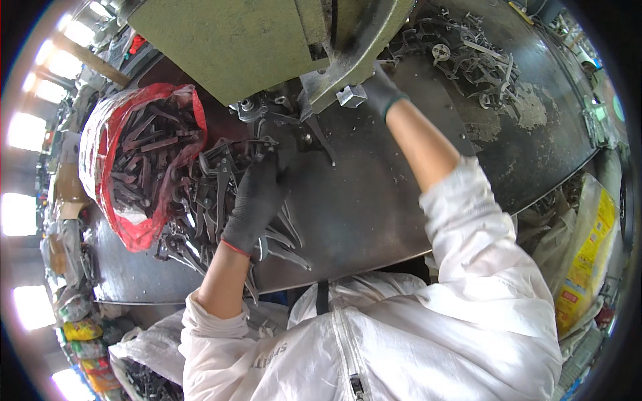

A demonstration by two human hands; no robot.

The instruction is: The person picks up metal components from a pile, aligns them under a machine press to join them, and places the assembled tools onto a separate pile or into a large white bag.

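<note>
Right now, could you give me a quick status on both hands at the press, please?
Left hand gloved, on the pile of dark metal parts. Right hand gloved, reaching under the green press. Red bag of parts beside the pile.

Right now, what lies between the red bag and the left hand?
In the head view, a heap of dark metal parts lies on the table between the red bag and the left hand.

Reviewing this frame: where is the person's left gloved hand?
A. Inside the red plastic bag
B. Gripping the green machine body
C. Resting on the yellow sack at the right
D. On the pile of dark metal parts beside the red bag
D: the left hand lies on the pile of dark metal parts spread on the table just right of the red bag.
</note>
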